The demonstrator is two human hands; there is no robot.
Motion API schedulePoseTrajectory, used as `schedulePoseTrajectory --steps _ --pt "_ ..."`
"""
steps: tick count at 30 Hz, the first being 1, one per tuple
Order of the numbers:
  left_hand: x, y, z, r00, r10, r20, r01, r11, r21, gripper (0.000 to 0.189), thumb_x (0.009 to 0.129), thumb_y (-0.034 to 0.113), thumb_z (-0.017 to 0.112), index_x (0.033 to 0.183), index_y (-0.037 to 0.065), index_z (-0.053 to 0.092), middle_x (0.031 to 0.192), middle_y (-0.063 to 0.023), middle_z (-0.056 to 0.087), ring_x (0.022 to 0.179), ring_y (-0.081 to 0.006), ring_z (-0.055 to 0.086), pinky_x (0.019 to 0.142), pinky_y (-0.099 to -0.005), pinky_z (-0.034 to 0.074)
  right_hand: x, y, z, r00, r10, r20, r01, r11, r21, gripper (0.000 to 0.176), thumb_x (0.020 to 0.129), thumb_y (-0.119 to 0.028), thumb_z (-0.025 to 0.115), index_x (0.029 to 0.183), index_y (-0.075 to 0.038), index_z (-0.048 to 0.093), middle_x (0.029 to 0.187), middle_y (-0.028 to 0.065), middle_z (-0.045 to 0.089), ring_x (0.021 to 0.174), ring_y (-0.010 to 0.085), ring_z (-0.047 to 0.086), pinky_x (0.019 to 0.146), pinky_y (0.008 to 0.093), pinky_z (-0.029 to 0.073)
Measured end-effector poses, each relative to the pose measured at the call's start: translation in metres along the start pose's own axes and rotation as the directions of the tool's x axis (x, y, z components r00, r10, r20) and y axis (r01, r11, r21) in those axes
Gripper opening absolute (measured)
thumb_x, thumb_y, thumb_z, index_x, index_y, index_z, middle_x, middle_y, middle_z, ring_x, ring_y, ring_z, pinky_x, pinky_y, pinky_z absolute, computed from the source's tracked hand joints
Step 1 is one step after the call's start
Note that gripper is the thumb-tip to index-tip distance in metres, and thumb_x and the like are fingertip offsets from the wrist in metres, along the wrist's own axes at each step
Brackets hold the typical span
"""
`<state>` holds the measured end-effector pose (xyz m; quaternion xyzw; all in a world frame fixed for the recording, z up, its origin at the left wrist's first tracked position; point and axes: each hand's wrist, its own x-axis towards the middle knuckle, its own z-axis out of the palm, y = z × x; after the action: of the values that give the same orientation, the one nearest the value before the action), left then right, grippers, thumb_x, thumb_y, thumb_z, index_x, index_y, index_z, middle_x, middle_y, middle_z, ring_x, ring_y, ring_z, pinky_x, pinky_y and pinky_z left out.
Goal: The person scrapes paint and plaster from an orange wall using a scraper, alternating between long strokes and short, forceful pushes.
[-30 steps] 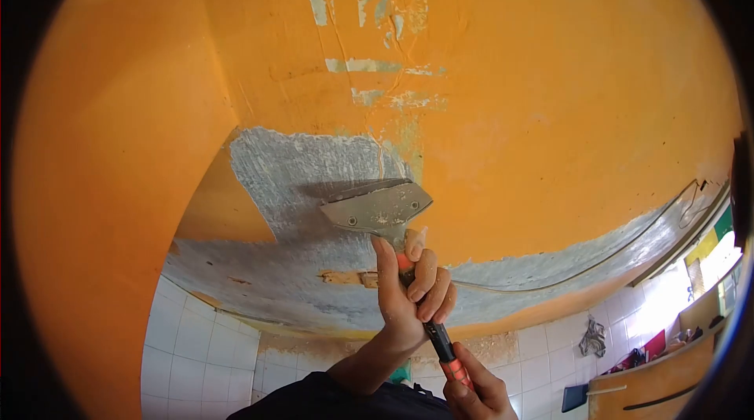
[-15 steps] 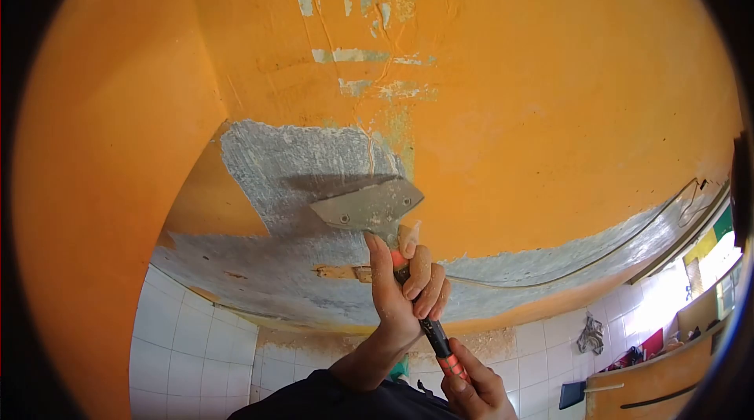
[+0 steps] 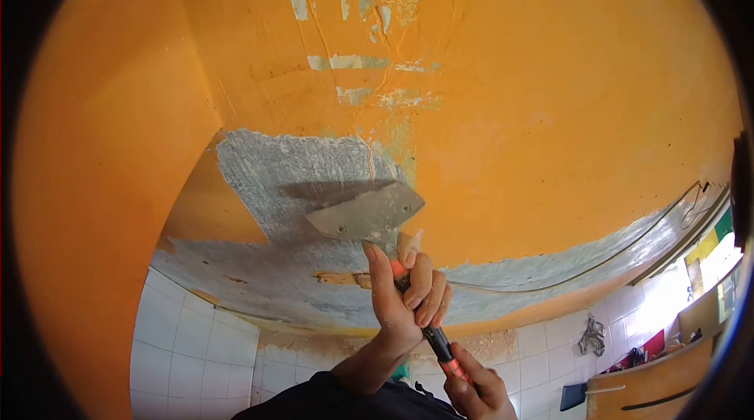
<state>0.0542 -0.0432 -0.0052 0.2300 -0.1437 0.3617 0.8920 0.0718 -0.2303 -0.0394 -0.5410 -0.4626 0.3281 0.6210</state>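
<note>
Both my hands grip one long-handled scraper, its wide grey metal blade (image 3: 367,212) tilted and pointing up. My left hand (image 3: 404,294) is wrapped round the upper handle just below the blade, thumb and fingertips dusty. Lower down, my right hand (image 3: 479,388) closes on the red-and-black end of the handle (image 3: 440,345). Behind the blade lies a grey bared patch (image 3: 275,169) in the orange paint (image 3: 534,137); the blade casts a shadow on it. The blade's upper right corner overlaps the patch's right edge in this view.
Overhead, pale torn strips (image 3: 349,63) break the orange paint. A cable (image 3: 534,290) runs along the grey band to the right. White tiles (image 3: 188,334) cover the lower wall. At lower right stand an orange cabinet (image 3: 644,385) with things on it and a bright window (image 3: 667,294).
The view has shifted slightly, so the painted surface sits a little lower. The blade has moved slightly down and left in view; both hands keep their hold on the scraper.
</note>
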Motion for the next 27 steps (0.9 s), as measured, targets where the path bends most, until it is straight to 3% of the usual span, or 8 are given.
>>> schedulePoseTrajectory --steps 2,6,12,13,20,22,25,27 --pt "0.007 0.004 0.003 0.999 0.012 0.036 -0.013 1.0 0.015 0.049 0.098 0.055 0.017 0.092 0.014 0.044 0.048 0.0066 0.03 0.031 -0.0059 0.03 0.029 -0.0224 0.033 0.013 0.001 0.0 0.991 -0.132 -0.021 0.127 0.98 -0.151 0.05 0.098 -0.021 0.046 0.142 -0.002 0.032 0.062 -0.0049 0.041 0.051 0.0046 0.037 0.049 0.0196 0.029" --pt "0.005 0.004 0.0 0.997 0.018 0.072 -0.02 1.0 0.023 0.049 0.098 0.055 0.018 0.092 0.014 0.045 0.048 0.0063 0.03 0.031 -0.0061 0.03 0.029 -0.0224 0.033 0.012 -0.001 0.003 0.984 -0.175 -0.04 0.168 0.975 -0.144 0.048 0.098 -0.02 0.046 0.141 -0.002 0.033 0.059 -0.0045 0.042 0.049 0.0046 0.036 0.047 0.0203 0.029" --pt "0.004 0.01 0.009 1.0 -0.006 0.006 0.005 0.997 0.072 0.049 0.098 0.055 0.019 0.091 0.014 0.044 0.048 0.0066 0.03 0.03 -0.0063 0.029 0.029 -0.0224 0.032 0.006 -0.009 0.008 0.999 -0.038 -0.023 0.038 0.999 -0.011 0.05 0.098 -0.02 0.046 0.142 0.0 0.032 0.065 -0.0049 0.043 0.054 0.0044 0.037 0.051 0.0192 0.03" --pt "0.007 0.011 0.01 1.0 -0.006 0.007 0.005 0.997 0.076 0.049 0.098 0.055 0.019 0.091 0.014 0.044 0.048 0.0066 0.03 0.03 -0.0063 0.029 0.029 -0.0224 0.032 0.012 -0.005 0.011 0.995 -0.086 -0.045 0.088 0.995 0.049 0.051 0.098 -0.021 0.047 0.142 0.0 0.031 0.066 -0.0051 0.042 0.054 0.0044 0.035 0.051 0.0196 0.029" --pt "0.004 0.011 0.01 1.0 -0.012 -0.026 0.014 0.998 0.065 0.049 0.098 0.054 0.019 0.091 0.014 0.046 0.048 0.0066 0.03 0.031 -0.0063 0.029 0.029 -0.0218 0.031 0.003 -0.004 0.007 0.999 -0.039 0.003 0.039 0.998 0.053 0.05 0.098 -0.018 0.045 0.142 0.0 0.03 0.067 -0.0049 0.041 0.054 0.0042 0.035 0.05 0.0197 0.028" --pt "0.009 0.014 0.016 0.999 0.029 -0.017 -0.028 0.998 0.059 0.049 0.098 0.054 0.02 0.091 0.014 0.047 0.048 0.0066 0.03 0.031 -0.0059 0.028 0.029 -0.0212 0.031 0.004 -0.011 0.009 0.999 0.042 0.002 -0.042 0.995 0.093 0.05 0.098 -0.017 0.044 0.142 0.0 0.03 0.068 -0.0048 0.042 0.055 0.0039 0.035 0.051 0.0189 0.028" --pt "0.004 0.012 0.013 1.0 0.001 -0.005 -0.001 0.998 0.065 0.048 0.098 0.054 0.021 0.09 0.014 0.046 0.048 0.0067 0.029 0.031 -0.0054 0.028 0.029 -0.0209 0.03 0.006 0.003 0.014 0.992 -0.124 -0.022 0.125 0.992 0.035 0.051 0.098 -0.018 0.046 0.143 -0.001 0.029 0.065 -0.0052 0.041 0.051 0.0031 0.033 0.048 0.019 0.027" --pt "0.011 0.014 0.018 1.0 0.028 -0.007 -0.027 0.997 0.071 0.047 0.098 0.054 0.021 0.09 0.014 0.046 0.048 0.0067 0.029 0.031 -0.0052 0.028 0.028 -0.0208 0.029 0.009 -0.004 0.007 0.998 -0.057 0.001 0.056 0.995 0.087 0.051 0.098 -0.018 0.045 0.143 -0.002 0.028 0.064 -0.0055 0.041 0.05 0.0033 0.033 0.047 0.0193 0.027"
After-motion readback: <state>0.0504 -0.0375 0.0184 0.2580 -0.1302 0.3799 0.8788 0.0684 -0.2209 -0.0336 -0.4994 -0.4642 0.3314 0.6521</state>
